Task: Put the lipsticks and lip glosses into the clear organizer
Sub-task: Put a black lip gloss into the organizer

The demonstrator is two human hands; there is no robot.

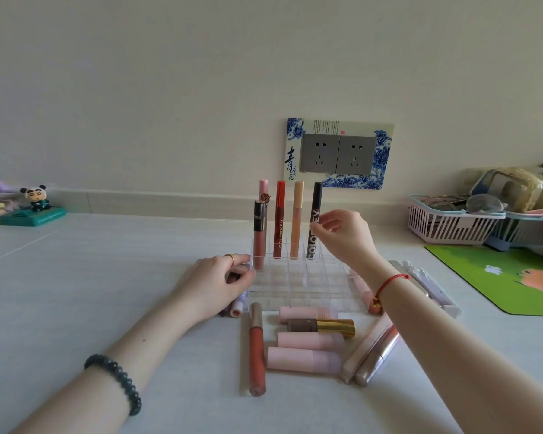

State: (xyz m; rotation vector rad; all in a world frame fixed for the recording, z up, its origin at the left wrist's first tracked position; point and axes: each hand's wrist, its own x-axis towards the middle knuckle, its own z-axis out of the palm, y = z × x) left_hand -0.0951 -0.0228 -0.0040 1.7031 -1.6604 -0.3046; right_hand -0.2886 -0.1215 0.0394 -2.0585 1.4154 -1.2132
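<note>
The clear organizer [298, 289] stands mid-table, a grid of small cells. In its back row stand a pink tube [263, 187], a red gloss [279, 220], a peach gloss [297, 220] and a black gloss [316, 195]; a nude gloss with a black cap [259, 233] stands at the left. My right hand [342, 236] pinches the black gloss at mid-height. My left hand [220, 283] grips the organizer's front-left corner. In front lie a red gloss [257, 349], pink lipsticks [304, 358], a brown-and-gold lipstick [323, 325] and two rose-gold tubes [373, 349].
A lavender tube [237, 306] lies under my left hand, and more tubes [362, 286] lie behind my right wrist. At the right are a white bar [433, 286], a green mat [508, 277] and a pink basket [445, 227]. A figurine [38, 202] sits far left.
</note>
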